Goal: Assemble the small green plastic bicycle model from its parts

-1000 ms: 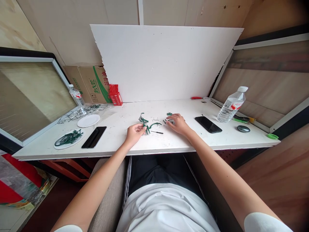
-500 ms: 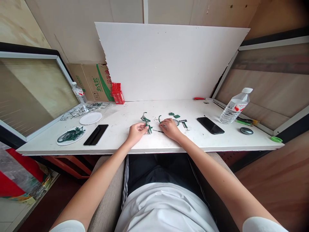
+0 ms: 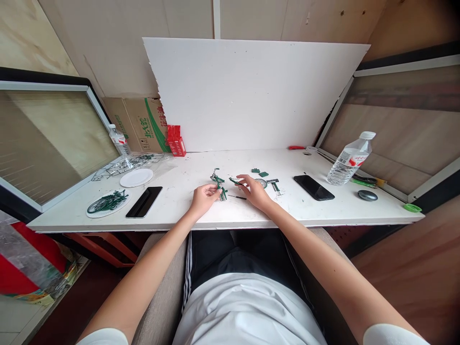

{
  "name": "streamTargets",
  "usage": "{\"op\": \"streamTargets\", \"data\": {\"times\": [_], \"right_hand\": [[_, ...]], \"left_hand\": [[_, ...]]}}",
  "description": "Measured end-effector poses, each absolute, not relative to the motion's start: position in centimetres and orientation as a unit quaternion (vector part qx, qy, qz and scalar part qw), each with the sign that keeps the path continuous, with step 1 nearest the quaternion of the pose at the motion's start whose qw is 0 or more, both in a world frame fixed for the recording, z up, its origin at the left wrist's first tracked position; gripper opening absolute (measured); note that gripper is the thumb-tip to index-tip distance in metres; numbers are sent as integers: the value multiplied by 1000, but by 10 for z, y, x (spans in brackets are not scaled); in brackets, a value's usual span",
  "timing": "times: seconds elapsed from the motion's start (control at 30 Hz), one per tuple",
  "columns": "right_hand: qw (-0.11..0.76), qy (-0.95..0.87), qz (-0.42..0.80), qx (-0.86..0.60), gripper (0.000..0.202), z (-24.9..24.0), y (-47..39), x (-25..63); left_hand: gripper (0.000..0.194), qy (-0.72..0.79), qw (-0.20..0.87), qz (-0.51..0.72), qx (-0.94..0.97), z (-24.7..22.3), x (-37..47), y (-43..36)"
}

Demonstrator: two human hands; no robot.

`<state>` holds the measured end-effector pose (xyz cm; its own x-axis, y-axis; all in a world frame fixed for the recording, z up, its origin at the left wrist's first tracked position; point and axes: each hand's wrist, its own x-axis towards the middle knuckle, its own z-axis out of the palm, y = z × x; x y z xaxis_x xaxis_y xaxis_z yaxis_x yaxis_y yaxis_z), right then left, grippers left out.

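My left hand (image 3: 204,199) pinches a branching green plastic model part (image 3: 223,192) just above the table. A small curved green piece (image 3: 235,181) is between the thumb and fingers of my right hand (image 3: 253,191), a short gap to the right of that part. Behind my left hand stands a green and grey assembly (image 3: 216,177) with a thin upright piece. A thin dark rod (image 3: 237,197) lies between my hands. Beside my right hand are a spoked wheel (image 3: 263,182), a green T-shaped piece (image 3: 276,188) and two flat green pieces (image 3: 264,174).
At left, a plate (image 3: 94,215) of green parts, a white plate (image 3: 136,178), a tablet-like black device (image 3: 144,202) and a bottle (image 3: 120,141). At right, a phone (image 3: 314,187), another bottle (image 3: 350,160) and a mouse (image 3: 367,195). A white board (image 3: 258,96) leans behind.
The curved piece in my right hand has tipped from upright to nearly flat, and the fingers of that hand have lifted and shifted slightly. My left hand keeps its hold.
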<state>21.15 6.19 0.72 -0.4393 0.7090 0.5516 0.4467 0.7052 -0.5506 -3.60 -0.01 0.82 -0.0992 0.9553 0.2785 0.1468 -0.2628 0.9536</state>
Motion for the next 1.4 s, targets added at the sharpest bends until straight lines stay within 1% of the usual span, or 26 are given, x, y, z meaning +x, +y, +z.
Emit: {"op": "streamTargets", "data": {"times": [0.17,0.37,0.57,0.67,0.77,0.93,1.07,1.13,1.23,1.4], "right_hand": [[412,-834,120,-347,34,7,64,211],[402,-842,130,-337,42,13,57,212],[388,-838,159,-348,32,14,53,211],[400,-826,197,-345,30,13,51,209],[421,-798,262,-344,27,16,52,207],[495,-688,403,-344,27,29,58,211],[497,-580,563,-316,24,41,54,214],[497,-530,622,-293,27,44,49,213],[499,-506,643,-286,27,46,45,209],[480,-562,608,-289,21,39,44,205]], "left_hand": [[39,486,362,560,565,10,-36,-1],[37,496,357,553,566,12,-35,-3],[39,494,356,555,567,12,-35,-3],[42,492,356,555,569,12,-35,-3],[43,492,354,553,571,11,-35,-2],[46,485,358,564,564,8,-36,1],[45,481,363,566,563,8,-36,0],[44,475,361,570,565,9,-36,0],[43,477,353,572,566,9,-36,0],[43,483,352,570,563,8,-36,1]]}}
